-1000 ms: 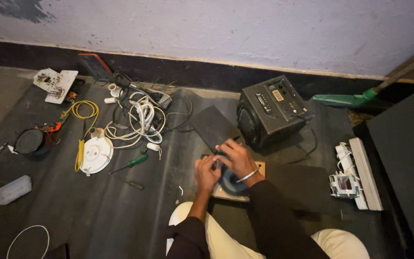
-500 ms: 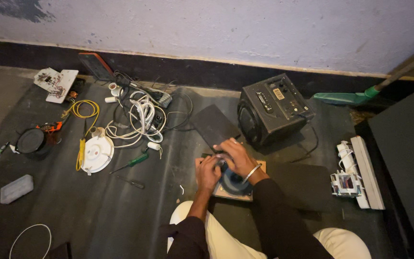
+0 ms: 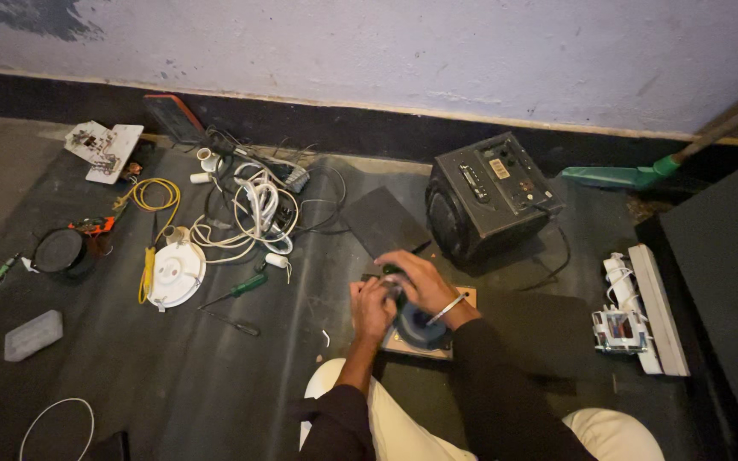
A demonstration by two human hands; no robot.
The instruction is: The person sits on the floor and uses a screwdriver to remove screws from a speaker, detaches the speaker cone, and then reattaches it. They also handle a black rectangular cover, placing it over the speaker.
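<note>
Head view: both hands on a round speaker driver, just in front of the black speaker box (image 3: 489,201).

Driver (image 3: 416,324) lies out of the box on a small wooden board (image 3: 463,299) on the floor; further progress cannot be judged. Left hand (image 3: 371,307) fingers curl against its left edge; right hand (image 3: 420,286) covers the top, fingers closed over it. Green screwdriver (image 3: 237,290) lies left, untouched.

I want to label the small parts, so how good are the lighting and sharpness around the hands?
Head view: dim, uneven light, brighter on the wall; both hands slightly soft, the round dark part under them shadowed; the floor grainy and dark; no glare.
</note>
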